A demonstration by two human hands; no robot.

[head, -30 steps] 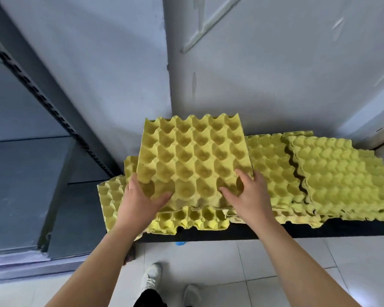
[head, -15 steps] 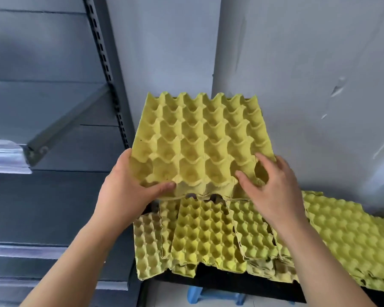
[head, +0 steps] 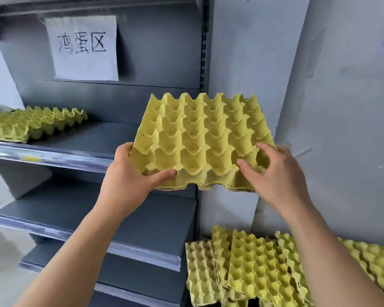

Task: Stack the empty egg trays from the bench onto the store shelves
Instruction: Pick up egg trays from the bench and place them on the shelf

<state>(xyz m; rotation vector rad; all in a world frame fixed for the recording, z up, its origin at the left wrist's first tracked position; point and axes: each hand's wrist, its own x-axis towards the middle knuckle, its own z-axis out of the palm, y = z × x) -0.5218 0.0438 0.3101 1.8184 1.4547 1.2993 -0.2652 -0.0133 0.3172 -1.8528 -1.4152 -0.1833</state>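
2 hands grip 1 yellow egg tray (head: 200, 138) by its near edge: your left hand (head: 129, 180), your right hand (head: 275, 171); tray level with the upper shelf (head: 80, 138).

Shop storeroom: grey metal shelves (head: 111, 134), handwritten paper sign (head: 84, 46).

Your left hand (head: 129, 182): fingers mostly under egg tray (head: 200, 140) | shelf stack (head: 31, 125): cropped at frame's left | bench trays (head: 253, 269): cropped bottom-right, count unclear
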